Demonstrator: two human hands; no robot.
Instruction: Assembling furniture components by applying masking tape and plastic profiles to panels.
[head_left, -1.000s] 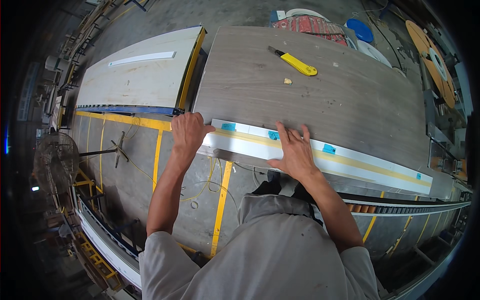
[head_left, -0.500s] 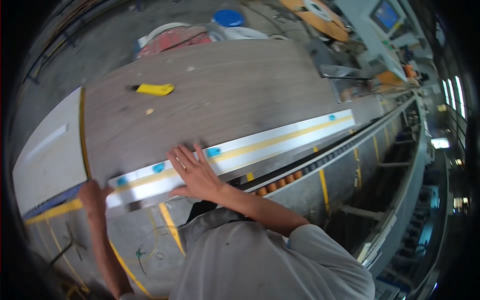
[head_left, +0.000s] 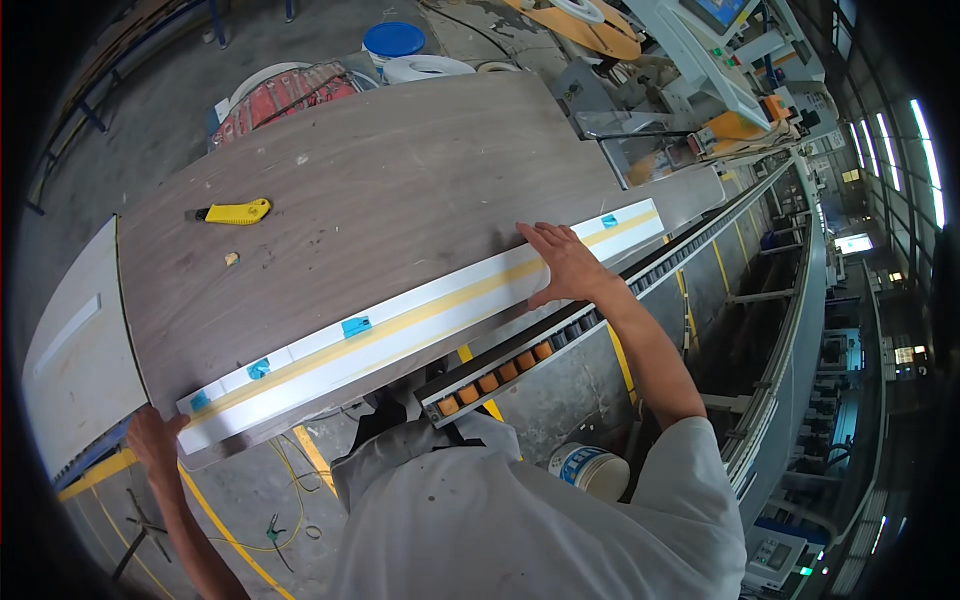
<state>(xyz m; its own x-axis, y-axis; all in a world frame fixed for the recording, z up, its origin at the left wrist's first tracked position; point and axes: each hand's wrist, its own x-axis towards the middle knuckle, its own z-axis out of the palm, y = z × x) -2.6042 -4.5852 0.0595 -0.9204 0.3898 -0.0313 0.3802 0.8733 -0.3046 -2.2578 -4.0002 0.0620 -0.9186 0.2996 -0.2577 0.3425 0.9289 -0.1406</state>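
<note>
A long white strip board (head_left: 410, 322) lies along the near edge of the brown tabletop (head_left: 400, 160). It carries a yellow lengthwise band and several blue tape pieces (head_left: 356, 326). My right hand (head_left: 568, 265) straddles the board toward its right end, fingertips at the far edge and thumb at the near edge. At the table's near left corner, my left hand (head_left: 155, 437) is curled, its thumb beside the board's left end; what its fingers hold is hidden. A yellow utility knife (head_left: 238, 212) rests farther back on the tabletop.
A pale panel (head_left: 85, 345) adjoins the table's left side. A roller conveyor (head_left: 510, 372) runs along the near right side. On the floor stand a white bucket (head_left: 595, 472) and a blue-lidded bucket (head_left: 393, 40). Machinery (head_left: 700, 90) occupies the far right.
My right hand has slid rightward along the white board, from its left part toward its right end. My left hand stays by the left end. The whole view has shifted.
</note>
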